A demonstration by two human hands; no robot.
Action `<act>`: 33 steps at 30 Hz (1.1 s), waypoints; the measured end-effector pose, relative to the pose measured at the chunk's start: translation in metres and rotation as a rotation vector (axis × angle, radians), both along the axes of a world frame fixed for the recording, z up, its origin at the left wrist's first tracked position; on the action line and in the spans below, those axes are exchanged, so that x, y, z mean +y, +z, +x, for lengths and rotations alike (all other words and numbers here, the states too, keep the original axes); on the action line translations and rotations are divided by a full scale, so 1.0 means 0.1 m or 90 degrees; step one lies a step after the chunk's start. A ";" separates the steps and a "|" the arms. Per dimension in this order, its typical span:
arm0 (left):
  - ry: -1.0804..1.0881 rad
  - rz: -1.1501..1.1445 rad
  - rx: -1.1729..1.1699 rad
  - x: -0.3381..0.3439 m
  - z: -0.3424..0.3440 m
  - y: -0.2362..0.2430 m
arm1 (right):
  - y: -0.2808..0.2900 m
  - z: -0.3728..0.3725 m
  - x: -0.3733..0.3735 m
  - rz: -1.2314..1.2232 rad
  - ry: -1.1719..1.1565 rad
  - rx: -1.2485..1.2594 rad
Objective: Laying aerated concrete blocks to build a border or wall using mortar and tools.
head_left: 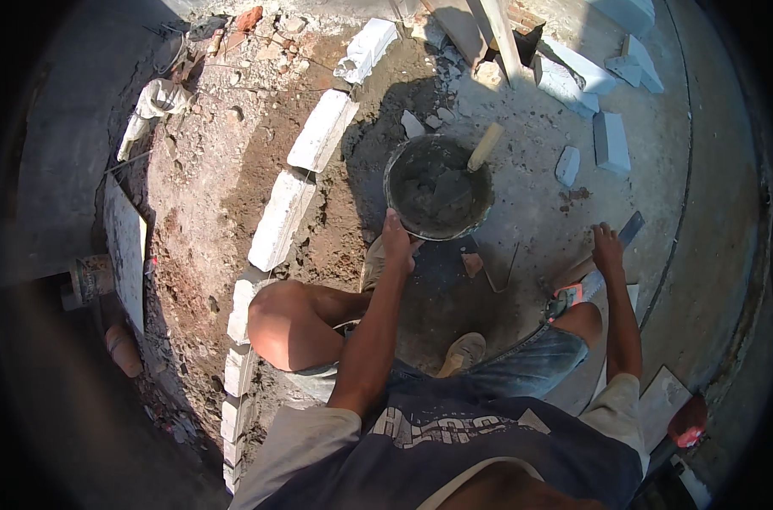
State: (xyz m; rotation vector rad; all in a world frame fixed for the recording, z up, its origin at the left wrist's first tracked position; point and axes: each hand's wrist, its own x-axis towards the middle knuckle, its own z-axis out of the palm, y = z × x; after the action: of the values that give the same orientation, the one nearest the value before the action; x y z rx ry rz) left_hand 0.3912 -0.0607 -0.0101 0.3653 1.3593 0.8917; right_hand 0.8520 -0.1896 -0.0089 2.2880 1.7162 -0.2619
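A round bucket [400, 204] of wet grey mortar stands in front of me, with a trowel inside whose wooden handle [486, 146] leans over the right rim. My left hand [397, 241] is closed on the bucket's near left rim. To the right, my right hand [607, 248] has its fingers curled over the blade of a handsaw [631, 229]; the palm side is hidden. The saw's red-orange handle [566, 297] lies by my right knee.
A curved row of white blocks [283, 219] runs along the left, beside rubble and damp soil. Loose white blocks [611, 142] lie at the far right. Boards [498, 38] stand at the back. A bent metal rod [507, 276] lies between my legs.
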 end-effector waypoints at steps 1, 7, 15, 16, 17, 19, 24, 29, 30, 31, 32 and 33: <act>-0.004 -0.025 0.029 -0.10 0.04 0.10 | 0.25 -0.24 0.11 0.097 0.038 0.074; -0.145 0.133 0.198 -0.19 -0.19 -0.10 | 0.43 -1.66 1.11 0.283 0.329 0.162; -0.237 0.233 0.322 -0.02 0.05 0.32 | 0.00 -1.65 1.04 0.023 0.395 0.094; -0.233 0.238 0.319 -0.05 0.07 0.29 | -0.10 -1.64 0.90 0.118 0.401 0.116; -0.242 0.246 0.309 -0.07 0.11 0.24 | -0.16 -1.62 0.82 0.125 0.403 0.107; -0.264 0.211 0.324 -0.10 0.18 0.12 | -0.19 -1.69 0.82 0.060 0.376 0.122; -0.159 0.140 0.208 -0.57 0.08 -0.04 | 0.70 -1.41 0.78 0.077 0.375 0.125; -0.024 -0.005 -0.027 -0.75 0.30 0.35 | 2.14 -1.02 0.61 0.062 0.126 0.233; 0.009 0.019 -0.024 -0.73 0.35 0.37 | 2.25 -1.01 0.58 0.130 0.069 0.367; 0.006 -0.008 -0.019 -0.74 0.32 0.42 | 2.29 -1.05 0.56 0.198 0.010 0.500; 0.008 -0.006 -0.018 -0.75 0.27 0.43 | 2.27 -1.19 0.48 0.198 0.012 0.501; -0.010 -0.004 -0.017 -0.72 0.29 0.42 | 2.27 -1.39 0.36 0.203 -0.135 0.746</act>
State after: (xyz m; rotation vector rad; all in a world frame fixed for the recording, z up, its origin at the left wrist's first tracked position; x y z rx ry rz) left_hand 0.4197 -0.1329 0.0314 0.3581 1.3324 0.8760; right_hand 0.7127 -0.1540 0.2178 2.7533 2.0117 -1.7690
